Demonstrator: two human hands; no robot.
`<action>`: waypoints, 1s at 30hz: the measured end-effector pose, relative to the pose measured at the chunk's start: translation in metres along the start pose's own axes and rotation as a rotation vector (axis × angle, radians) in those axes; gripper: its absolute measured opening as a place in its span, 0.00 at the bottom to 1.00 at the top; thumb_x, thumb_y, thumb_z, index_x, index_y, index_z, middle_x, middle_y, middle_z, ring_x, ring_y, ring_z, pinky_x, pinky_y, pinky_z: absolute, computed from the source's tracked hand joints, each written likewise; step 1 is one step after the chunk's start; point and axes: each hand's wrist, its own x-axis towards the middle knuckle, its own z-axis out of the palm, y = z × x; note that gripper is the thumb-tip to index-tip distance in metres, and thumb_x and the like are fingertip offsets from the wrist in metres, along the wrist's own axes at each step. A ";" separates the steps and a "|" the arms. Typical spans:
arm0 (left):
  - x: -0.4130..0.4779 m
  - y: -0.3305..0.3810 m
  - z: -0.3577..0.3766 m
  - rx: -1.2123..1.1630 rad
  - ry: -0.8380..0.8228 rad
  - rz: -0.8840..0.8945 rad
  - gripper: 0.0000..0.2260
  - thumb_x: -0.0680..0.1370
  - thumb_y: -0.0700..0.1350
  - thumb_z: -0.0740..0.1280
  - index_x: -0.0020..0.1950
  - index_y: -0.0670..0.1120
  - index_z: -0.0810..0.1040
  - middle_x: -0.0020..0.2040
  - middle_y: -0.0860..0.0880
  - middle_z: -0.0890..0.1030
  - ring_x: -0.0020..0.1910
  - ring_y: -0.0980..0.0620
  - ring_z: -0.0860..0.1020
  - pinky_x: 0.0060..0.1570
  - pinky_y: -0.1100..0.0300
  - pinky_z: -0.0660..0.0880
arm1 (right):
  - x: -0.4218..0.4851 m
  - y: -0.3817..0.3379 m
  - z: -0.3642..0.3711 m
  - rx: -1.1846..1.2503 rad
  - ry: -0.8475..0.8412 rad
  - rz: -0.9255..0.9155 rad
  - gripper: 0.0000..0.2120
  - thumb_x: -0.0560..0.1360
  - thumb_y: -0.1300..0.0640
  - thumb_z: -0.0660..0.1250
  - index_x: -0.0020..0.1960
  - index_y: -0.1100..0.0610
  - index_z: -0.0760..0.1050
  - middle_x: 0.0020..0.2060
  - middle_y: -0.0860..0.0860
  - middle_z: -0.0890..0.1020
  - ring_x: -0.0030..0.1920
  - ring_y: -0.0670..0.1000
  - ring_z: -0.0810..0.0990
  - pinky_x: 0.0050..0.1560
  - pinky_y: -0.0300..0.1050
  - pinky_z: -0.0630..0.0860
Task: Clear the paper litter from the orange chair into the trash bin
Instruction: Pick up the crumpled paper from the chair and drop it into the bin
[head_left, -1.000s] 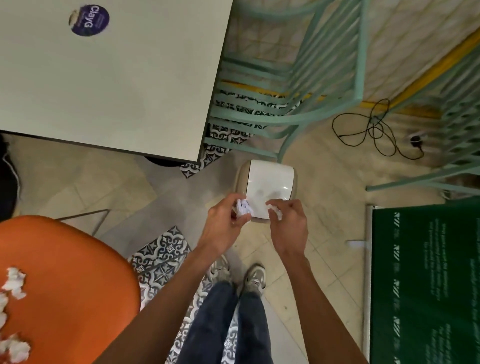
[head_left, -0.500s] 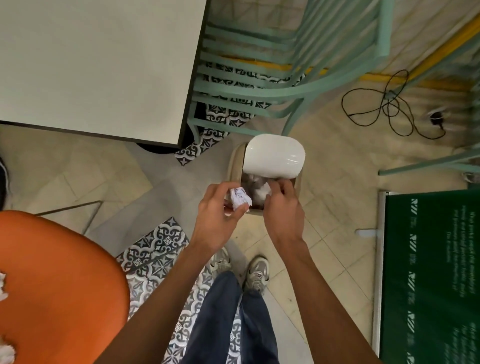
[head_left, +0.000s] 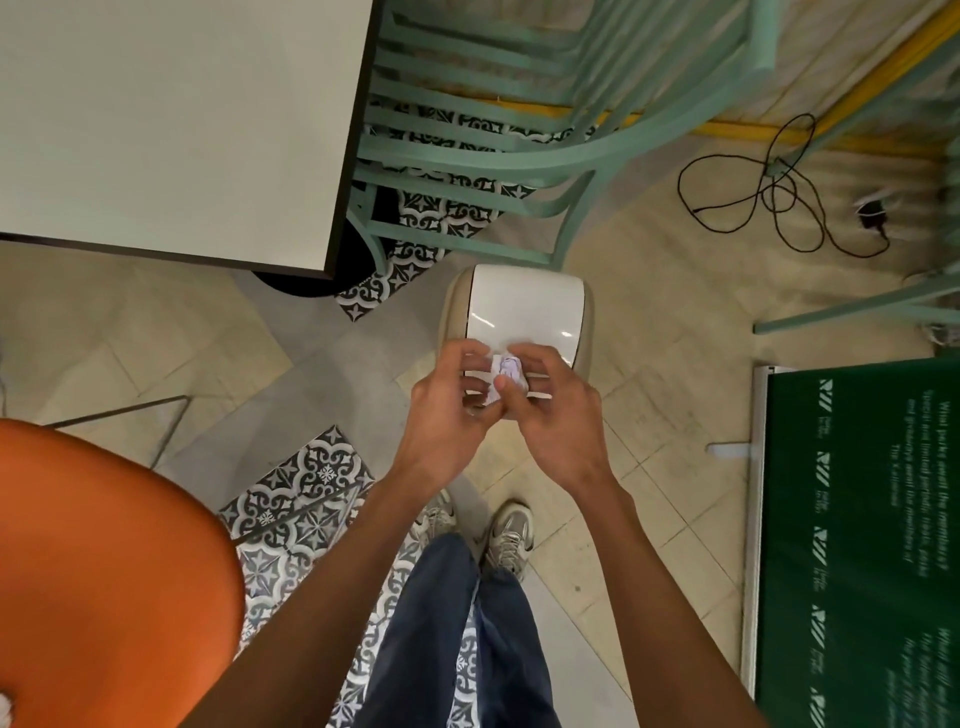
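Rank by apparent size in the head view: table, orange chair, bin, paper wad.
1. table
2. orange chair (the frame crops both, so this order is unsure)
3. bin
4. paper wad

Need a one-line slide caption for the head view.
Left hand and right hand pinch a crumpled paper wad above the white-lidded trash bin, orange chair at lower left.
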 end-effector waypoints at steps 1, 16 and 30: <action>0.000 -0.001 -0.001 -0.009 -0.003 0.006 0.24 0.76 0.39 0.78 0.67 0.52 0.73 0.58 0.57 0.82 0.53 0.59 0.84 0.52 0.62 0.83 | 0.001 0.001 -0.001 -0.005 0.014 0.006 0.13 0.81 0.53 0.74 0.64 0.47 0.78 0.54 0.39 0.86 0.54 0.41 0.85 0.53 0.47 0.86; 0.040 -0.035 -0.023 0.258 0.090 -0.083 0.28 0.78 0.50 0.76 0.75 0.49 0.71 0.67 0.48 0.82 0.65 0.48 0.80 0.66 0.50 0.79 | 0.019 0.016 0.039 -0.384 0.185 -0.096 0.14 0.78 0.53 0.77 0.54 0.54 0.73 0.50 0.52 0.80 0.45 0.52 0.79 0.41 0.42 0.74; 0.035 -0.041 -0.023 0.227 0.089 -0.068 0.26 0.78 0.46 0.77 0.73 0.52 0.72 0.64 0.49 0.83 0.64 0.49 0.80 0.64 0.53 0.80 | 0.024 0.009 0.056 -0.475 0.141 -0.078 0.22 0.80 0.59 0.72 0.73 0.50 0.76 0.66 0.51 0.82 0.64 0.56 0.82 0.63 0.55 0.82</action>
